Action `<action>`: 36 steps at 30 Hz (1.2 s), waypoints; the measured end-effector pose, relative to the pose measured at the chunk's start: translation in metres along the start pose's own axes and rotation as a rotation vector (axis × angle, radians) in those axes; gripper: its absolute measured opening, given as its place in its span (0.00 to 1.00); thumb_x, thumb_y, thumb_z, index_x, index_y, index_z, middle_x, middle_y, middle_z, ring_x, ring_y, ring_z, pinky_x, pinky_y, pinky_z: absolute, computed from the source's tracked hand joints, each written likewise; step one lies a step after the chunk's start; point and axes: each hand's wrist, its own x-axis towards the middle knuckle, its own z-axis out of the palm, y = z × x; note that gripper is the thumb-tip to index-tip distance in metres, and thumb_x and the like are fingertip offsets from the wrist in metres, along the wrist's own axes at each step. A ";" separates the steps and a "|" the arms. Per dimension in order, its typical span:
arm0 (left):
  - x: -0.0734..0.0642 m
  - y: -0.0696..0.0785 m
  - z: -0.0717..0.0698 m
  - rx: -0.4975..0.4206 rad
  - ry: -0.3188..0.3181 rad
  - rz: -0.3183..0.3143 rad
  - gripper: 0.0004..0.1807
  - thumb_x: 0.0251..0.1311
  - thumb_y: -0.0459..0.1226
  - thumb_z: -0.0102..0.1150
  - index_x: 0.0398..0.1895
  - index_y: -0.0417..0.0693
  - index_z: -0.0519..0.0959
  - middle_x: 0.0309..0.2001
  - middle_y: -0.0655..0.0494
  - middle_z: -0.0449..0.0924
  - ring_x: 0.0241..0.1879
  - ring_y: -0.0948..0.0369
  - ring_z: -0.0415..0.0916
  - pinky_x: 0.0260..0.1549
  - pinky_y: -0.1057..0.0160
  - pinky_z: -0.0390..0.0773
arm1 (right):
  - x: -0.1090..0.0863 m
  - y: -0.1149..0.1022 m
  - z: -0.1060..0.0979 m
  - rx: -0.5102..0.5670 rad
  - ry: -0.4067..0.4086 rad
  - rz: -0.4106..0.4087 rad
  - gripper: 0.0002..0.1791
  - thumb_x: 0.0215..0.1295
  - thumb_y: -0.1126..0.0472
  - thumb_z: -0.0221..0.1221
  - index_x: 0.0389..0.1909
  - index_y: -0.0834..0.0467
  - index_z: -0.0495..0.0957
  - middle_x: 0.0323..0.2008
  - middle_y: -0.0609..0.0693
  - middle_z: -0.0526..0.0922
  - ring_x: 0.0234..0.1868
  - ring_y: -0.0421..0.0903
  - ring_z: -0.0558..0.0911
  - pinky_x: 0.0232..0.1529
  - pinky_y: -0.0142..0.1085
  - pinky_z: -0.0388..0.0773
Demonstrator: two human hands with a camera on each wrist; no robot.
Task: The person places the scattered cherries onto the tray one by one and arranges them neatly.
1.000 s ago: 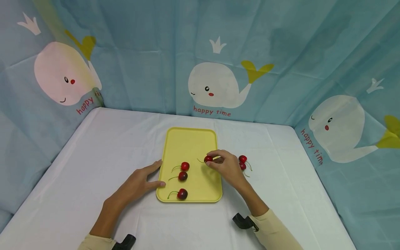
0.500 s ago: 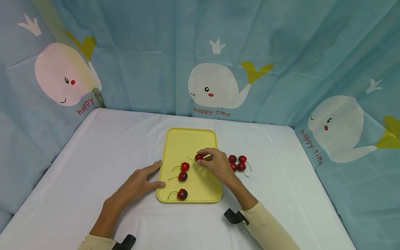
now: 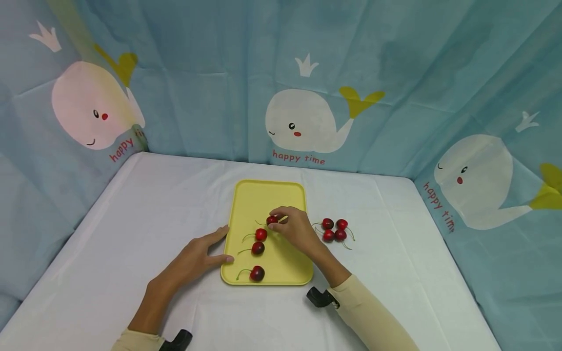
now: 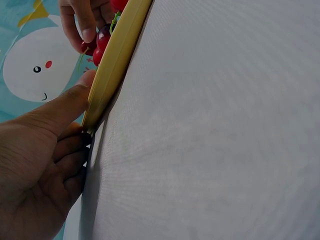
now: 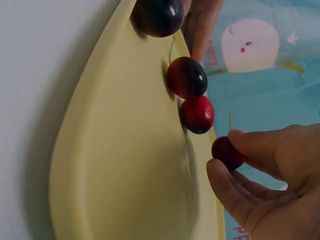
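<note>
A yellow tray (image 3: pixel 281 195) lies on the white-covered table. My right hand (image 3: pixel 295 228) pinches a dark red cherry (image 5: pixel 227 153) with a green stem between thumb and fingers, just above the tray. Below it on the tray's left half are a bright red cherry (image 3: pixel 261 234), a darker cherry (image 3: pixel 258 248) close beside it, and another cherry (image 3: pixel 257 273) near the front. Their stems point left. At the tray's left edge rests my left hand (image 3: pixel 195 258), its thumb over the rim and the other fingers along the outside; the left wrist view shows the thumb (image 4: pixel 75 97) on the rim.
Several cherries lie in a cluster right of the tray, among them a red one (image 3: pixel 342 224). White cloth (image 3: pixel 386 253) covers the table. A blue curtain (image 3: pixel 197 97) printed with whales stands behind and at both sides.
My right hand has moved left with the pinched cherry, from the tray's right side to above the row. The cluster at right has come into full view. My left hand has stayed put.
</note>
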 end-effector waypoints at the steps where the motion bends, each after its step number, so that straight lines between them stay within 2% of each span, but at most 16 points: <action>1: 0.000 0.000 0.000 -0.001 0.000 -0.001 0.53 0.60 0.57 0.75 0.83 0.48 0.62 0.81 0.48 0.61 0.81 0.43 0.57 0.78 0.38 0.61 | 0.001 0.000 0.001 -0.001 -0.001 0.005 0.16 0.66 0.61 0.74 0.53 0.57 0.88 0.46 0.52 0.89 0.43 0.48 0.89 0.39 0.33 0.87; 11: -0.001 -0.001 0.000 -0.003 0.005 -0.005 0.53 0.60 0.58 0.75 0.84 0.49 0.62 0.81 0.49 0.61 0.81 0.43 0.57 0.78 0.38 0.61 | 0.010 -0.002 0.008 -0.059 -0.033 -0.016 0.15 0.68 0.61 0.72 0.54 0.58 0.87 0.48 0.51 0.89 0.46 0.49 0.89 0.42 0.35 0.87; 27: -0.001 0.000 0.001 -0.003 0.002 -0.011 0.52 0.61 0.56 0.75 0.83 0.49 0.62 0.81 0.46 0.61 0.81 0.43 0.56 0.78 0.38 0.60 | 0.019 -0.005 0.014 -0.064 -0.085 -0.022 0.14 0.68 0.60 0.72 0.52 0.57 0.88 0.46 0.53 0.89 0.46 0.50 0.87 0.41 0.36 0.85; 36: -0.001 0.000 0.002 0.001 -0.001 -0.025 0.52 0.60 0.56 0.75 0.84 0.50 0.62 0.82 0.48 0.61 0.81 0.43 0.56 0.78 0.38 0.61 | 0.022 -0.004 0.016 -0.082 -0.100 -0.018 0.15 0.68 0.60 0.72 0.54 0.56 0.87 0.45 0.53 0.87 0.45 0.49 0.87 0.40 0.35 0.84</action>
